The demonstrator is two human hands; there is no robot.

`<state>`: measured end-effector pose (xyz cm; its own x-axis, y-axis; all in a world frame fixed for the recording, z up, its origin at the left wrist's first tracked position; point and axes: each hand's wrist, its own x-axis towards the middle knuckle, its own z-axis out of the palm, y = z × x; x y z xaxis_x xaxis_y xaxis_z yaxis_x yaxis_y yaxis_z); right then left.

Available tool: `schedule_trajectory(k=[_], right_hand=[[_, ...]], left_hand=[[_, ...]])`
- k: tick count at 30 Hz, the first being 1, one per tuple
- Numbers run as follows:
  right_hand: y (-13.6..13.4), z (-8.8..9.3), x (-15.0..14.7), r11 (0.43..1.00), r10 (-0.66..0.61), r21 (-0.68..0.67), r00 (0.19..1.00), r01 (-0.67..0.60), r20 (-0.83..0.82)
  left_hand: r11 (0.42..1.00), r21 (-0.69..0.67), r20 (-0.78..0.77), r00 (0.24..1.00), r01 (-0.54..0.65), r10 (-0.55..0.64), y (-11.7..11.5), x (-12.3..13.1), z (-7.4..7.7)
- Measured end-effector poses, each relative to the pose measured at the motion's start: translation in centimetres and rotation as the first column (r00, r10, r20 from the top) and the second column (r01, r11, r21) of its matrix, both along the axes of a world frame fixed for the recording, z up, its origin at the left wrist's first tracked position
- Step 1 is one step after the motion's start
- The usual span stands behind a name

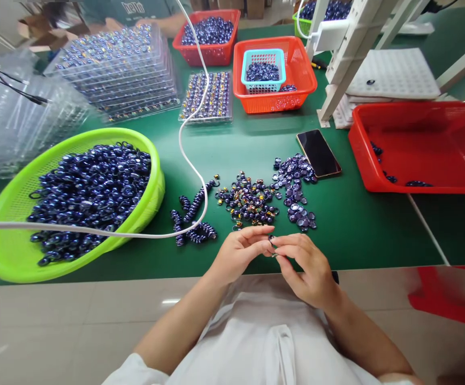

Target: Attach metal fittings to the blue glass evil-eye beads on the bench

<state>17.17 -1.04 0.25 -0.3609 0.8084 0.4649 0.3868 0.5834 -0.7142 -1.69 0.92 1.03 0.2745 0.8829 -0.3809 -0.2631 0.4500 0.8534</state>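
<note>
My left hand (242,250) and my right hand (306,267) meet above the front edge of the green table. Between their fingertips is a small dark blue shiny ring-like part (271,239), pinched from both sides and partly hidden. Just beyond my hands lies a heap of dark blue and gold ring-like pieces (252,200). To its right spread loose dark blue caps (296,176). On its left are coiled rows of dark rings (194,208) stacked against each other.
A green basket (158,176) full of dark blue rings stands at the left. A white cable (182,141) crosses the table. A phone (319,153), red bin (428,120), orange basket (304,59) and stacked clear trays (136,91) surround the work area. Another person's hands (144,22) show at the back.
</note>
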Motion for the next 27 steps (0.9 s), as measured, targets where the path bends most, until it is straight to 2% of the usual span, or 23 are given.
schedule_trajectory(k=[4, 9, 12, 16, 21, 27], right_hand=[[0.3, 0.3, 0.3, 0.993, 0.041, -0.104, 0.997, -0.049, -0.072], [0.4, 0.2, 0.2, 0.939, -0.148, -0.335, 0.967, 0.073, -0.205], [0.4, 0.0, 0.0, 0.897, -0.161, -0.440, 0.956, 0.039, -0.244], [0.4, 0.0, -0.4, 0.832, -0.181, -0.555, 0.945, -0.002, -0.274], [0.5, 0.3, -0.5, 0.811, -0.189, -0.585, 0.948, 0.004, -0.256], [1.0, 1.4, -0.2, 0.857, -0.086, -0.514, 0.991, 0.019, -0.106]], left_hand=[[0.999, 0.030, -0.028, 0.999, 0.036, -0.035, -0.3, -0.3, 0.1], [0.993, 0.115, -0.119, 0.992, -0.033, 0.046, -1.1, 0.1, -0.4], [0.974, 0.221, -0.151, 0.985, -0.052, 0.086, -1.4, 0.3, -0.7], [0.914, 0.406, -0.236, 0.966, -0.002, 0.107, -1.3, 0.2, -0.9], [0.844, 0.530, -0.327, 0.938, 0.080, 0.116, -1.1, -0.1, -0.4], [0.814, 0.550, -0.399, 0.915, 0.189, 0.057, -1.0, -0.5, -0.3]])
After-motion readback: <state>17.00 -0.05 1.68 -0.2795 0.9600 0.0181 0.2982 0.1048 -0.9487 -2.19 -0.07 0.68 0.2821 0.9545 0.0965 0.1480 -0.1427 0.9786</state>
